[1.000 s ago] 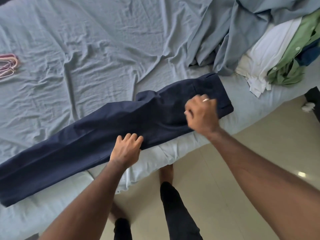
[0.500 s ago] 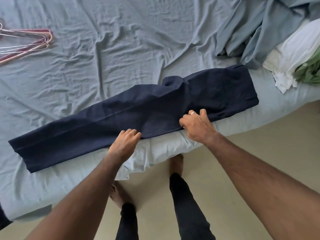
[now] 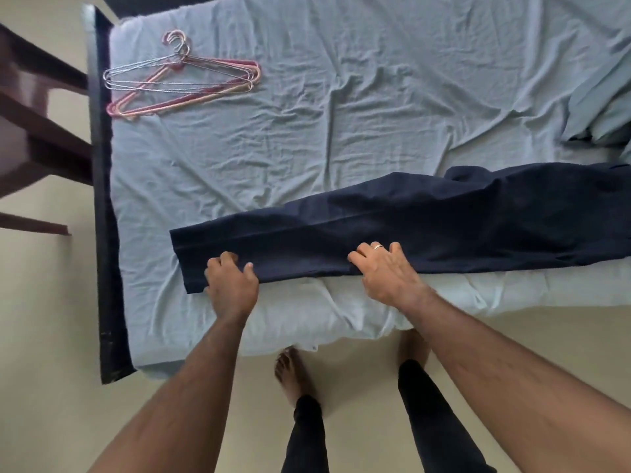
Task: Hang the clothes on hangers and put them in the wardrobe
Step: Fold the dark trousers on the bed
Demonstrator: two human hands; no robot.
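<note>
Navy trousers lie folded lengthwise along the near edge of the bed, hems toward the footboard. The left hand curls its fingers onto the cloth near the hem and seems to pinch it; the right hand rests mid-leg with fingers bent, gathering fabric. The cloth looks soft, light and limp, so it should be lifted at hem and mid-leg together. Wire hangers lie well apart at the far corner, with open sheet between.
</note>
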